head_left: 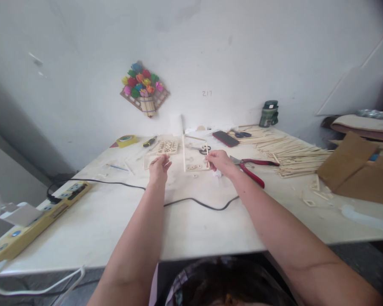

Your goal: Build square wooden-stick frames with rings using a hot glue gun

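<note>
The right hand (218,161) hides part of the stick frame (184,155); at three o'clock the edge cuts off the cardboard box (364,176).

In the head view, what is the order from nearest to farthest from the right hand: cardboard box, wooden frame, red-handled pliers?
1. Wooden frame: held in the right hand.
2. Red-handled pliers: just right of the hand.
3. Cardboard box: at the far right.

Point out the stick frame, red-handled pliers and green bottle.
Stick frame (184,154), head view: on its left upright.
Red-handled pliers (258,161), head view: on the upper handle.
Green bottle (267,115), head view: on its body.
</note>
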{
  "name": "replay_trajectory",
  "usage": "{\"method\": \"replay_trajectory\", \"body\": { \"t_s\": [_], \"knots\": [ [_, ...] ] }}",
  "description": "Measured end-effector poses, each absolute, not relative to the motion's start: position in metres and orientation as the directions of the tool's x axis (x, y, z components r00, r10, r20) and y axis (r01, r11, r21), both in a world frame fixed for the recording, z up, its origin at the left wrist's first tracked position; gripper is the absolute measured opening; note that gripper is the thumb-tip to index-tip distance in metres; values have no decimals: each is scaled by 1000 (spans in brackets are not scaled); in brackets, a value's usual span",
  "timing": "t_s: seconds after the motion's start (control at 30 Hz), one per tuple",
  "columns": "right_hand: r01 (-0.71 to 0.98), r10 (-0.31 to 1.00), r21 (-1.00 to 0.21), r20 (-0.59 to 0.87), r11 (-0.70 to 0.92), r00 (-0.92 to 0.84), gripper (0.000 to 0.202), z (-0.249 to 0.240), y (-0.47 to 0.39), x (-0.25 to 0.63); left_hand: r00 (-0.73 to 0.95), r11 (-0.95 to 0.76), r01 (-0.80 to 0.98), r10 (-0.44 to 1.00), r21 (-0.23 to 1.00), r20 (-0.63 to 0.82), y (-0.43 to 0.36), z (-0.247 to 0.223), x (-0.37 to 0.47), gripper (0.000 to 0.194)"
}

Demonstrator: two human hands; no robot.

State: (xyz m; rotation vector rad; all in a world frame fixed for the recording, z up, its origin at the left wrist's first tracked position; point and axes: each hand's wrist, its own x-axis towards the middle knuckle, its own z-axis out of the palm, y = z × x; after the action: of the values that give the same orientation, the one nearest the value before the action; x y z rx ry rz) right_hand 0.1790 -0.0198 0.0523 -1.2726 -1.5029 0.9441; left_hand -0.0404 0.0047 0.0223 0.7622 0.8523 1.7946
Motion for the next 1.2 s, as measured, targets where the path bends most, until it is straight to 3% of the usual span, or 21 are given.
{"method": "replay_trajectory", "body": {
  "t_s": [0.3, 0.4, 0.53, 0.63, 0.73, 0.87, 0.97, 1.2],
  "knots": [
    [296, 979, -944, 182, 147, 94, 17, 47, -10, 184, -453, -294, -542, 891, 787, 20, 0, 37, -52, 9],
    [273, 963, -950, 206, 154, 175, 18, 42, -2, 187, -360, -283, -442, 925, 851, 121, -4, 41, -49, 16],
    [248, 942, -953, 232, 171, 241, 17, 38, 4, 190, -88, -343, -208, 939, 916, 332, -14, 47, -37, 19],
    [225, 940, -958, 232, 177, 251, 16, 38, 4, 189, 37, -443, -103, 893, 890, 449, -22, 52, -29, 13],
    [204, 943, -964, 220, 171, 251, 16, 39, 3, 189, 46, -516, -106, 852, 850, 522, -26, 54, -27, 13],
    [199, 940, -965, 220, 171, 260, 17, 38, 3, 188, 52, -451, -4, 891, 892, 451, -21, 47, -35, 32],
    [196, 934, -964, 230, 181, 272, 18, 36, 5, 189, 39, -377, 206, 925, 903, 378, -13, 37, -39, 38],
    [216, 928, -965, 213, 151, 304, 18, 29, 13, 193, 60, -281, 452, 957, 847, 285, 0, 20, -40, 21]
  ]
}}
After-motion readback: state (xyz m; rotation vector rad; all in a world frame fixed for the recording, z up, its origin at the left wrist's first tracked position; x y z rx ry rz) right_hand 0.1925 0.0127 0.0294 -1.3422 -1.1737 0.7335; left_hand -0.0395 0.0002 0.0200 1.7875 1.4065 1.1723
